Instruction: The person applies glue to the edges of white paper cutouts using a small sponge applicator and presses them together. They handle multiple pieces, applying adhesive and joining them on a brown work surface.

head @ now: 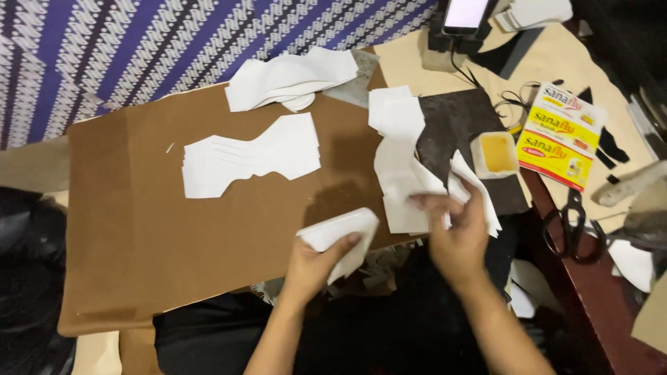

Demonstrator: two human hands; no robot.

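White cut pieces (410, 184) lay in a loose pile at the near right edge of the brown board (139, 236). Right hand (455, 229) was on the pile, fingers curled around the top pieces, seemingly picking or sorting. Left hand (316, 260) gripped a folded white bundle (340, 232) just off the board's near edge, palm up. Separating one sheet looked to call for a light pinch. A stack of shaped white pieces (250, 163) lay mid-board; a glue tub (495, 154) and black scissors (573, 229) sat to the right.
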